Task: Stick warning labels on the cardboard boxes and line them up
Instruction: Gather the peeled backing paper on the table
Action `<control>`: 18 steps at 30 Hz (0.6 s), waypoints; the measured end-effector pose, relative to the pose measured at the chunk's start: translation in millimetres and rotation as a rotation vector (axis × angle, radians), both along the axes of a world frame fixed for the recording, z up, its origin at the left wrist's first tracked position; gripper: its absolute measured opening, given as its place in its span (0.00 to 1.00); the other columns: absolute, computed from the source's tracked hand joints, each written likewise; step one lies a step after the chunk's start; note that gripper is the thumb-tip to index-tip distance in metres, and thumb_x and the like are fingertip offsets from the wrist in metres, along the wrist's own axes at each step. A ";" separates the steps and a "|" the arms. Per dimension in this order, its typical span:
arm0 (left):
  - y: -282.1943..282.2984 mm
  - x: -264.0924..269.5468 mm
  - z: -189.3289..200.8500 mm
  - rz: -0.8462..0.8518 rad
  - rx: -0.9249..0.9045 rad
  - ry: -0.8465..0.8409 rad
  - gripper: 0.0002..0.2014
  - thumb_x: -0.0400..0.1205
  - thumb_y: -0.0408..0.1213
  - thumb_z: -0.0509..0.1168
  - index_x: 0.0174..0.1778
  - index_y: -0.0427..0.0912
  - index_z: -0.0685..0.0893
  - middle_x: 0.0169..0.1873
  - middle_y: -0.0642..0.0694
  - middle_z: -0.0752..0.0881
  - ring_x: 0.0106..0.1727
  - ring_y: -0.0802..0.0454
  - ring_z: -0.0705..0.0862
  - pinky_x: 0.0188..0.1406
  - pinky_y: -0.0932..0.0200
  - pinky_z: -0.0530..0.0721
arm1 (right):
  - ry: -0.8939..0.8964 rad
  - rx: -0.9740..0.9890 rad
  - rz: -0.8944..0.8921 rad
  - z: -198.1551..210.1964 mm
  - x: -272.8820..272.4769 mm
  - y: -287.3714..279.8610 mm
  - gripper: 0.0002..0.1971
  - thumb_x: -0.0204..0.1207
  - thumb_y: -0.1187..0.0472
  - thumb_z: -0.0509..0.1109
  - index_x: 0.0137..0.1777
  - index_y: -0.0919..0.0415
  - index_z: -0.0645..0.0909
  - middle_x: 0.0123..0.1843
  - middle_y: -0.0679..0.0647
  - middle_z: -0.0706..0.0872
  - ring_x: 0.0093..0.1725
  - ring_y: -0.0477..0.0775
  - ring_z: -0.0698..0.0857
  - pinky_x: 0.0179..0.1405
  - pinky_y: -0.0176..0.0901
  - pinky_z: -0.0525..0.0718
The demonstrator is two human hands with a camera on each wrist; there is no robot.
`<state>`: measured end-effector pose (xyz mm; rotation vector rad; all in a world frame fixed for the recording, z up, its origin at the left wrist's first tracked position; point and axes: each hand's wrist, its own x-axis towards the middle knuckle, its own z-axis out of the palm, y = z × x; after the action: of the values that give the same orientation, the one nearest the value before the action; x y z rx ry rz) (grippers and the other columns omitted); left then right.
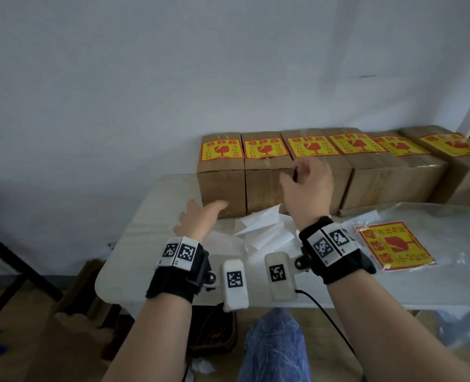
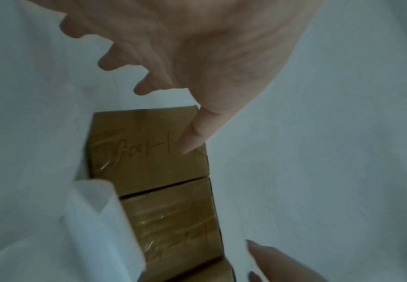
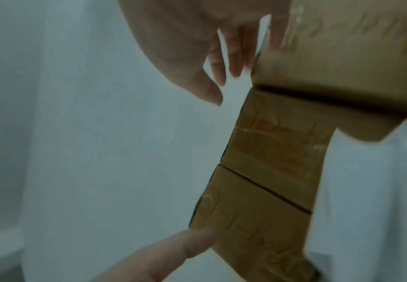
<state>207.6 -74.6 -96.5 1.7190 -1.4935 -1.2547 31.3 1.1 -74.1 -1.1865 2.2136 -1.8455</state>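
Several brown cardboard boxes [image 1: 297, 183] stand in a row along the wall, each with a yellow-and-red warning label [image 1: 218, 150] on top. My left hand [image 1: 203, 213] is open low in front of the leftmost box [image 1: 221, 188]. In the left wrist view its thumb [image 2: 195, 133] touches that box's front [image 2: 146, 152]. My right hand [image 1: 305, 172] hovers with loosely spread fingers in front of the third box and holds nothing. In the right wrist view its fingers [image 3: 221, 63] hang beside the box fronts [image 3: 277, 145].
A plastic bag with a stack of spare labels [image 1: 393, 246] lies on the white table [image 1: 145, 230] at the right. Crumpled white backing papers [image 1: 264, 230] lie between my hands, in front of the boxes. The table's left edge is close to my left hand.
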 end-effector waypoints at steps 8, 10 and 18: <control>37.0 -3.6 -4.2 -0.109 -0.044 -0.393 0.54 0.72 0.59 0.73 0.88 0.57 0.46 0.88 0.44 0.40 0.85 0.30 0.35 0.80 0.23 0.41 | -0.182 0.438 -0.127 -21.6 -34.3 44.5 0.30 0.71 0.51 0.74 0.74 0.50 0.71 0.79 0.60 0.66 0.80 0.67 0.61 0.80 0.64 0.59; 41.7 -6.8 -5.4 -0.149 -0.008 -0.372 0.57 0.71 0.56 0.76 0.88 0.58 0.44 0.87 0.42 0.38 0.85 0.28 0.36 0.82 0.25 0.47 | -0.203 0.552 -0.113 -29.9 -46.0 47.7 0.36 0.72 0.48 0.72 0.80 0.52 0.66 0.84 0.62 0.59 0.83 0.69 0.54 0.82 0.65 0.53; 56.3 -48.1 -12.3 -0.347 0.032 -0.434 0.61 0.71 0.60 0.77 0.87 0.55 0.39 0.86 0.39 0.35 0.85 0.28 0.35 0.83 0.31 0.41 | 0.040 0.928 0.045 -52.3 -36.7 49.9 0.40 0.79 0.36 0.59 0.83 0.64 0.63 0.86 0.70 0.56 0.86 0.70 0.43 0.84 0.64 0.40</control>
<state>159.5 -18.2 -108.9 1.8942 -2.1057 -1.1131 -5.4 51.0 -126.4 -1.0211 2.5185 -0.5760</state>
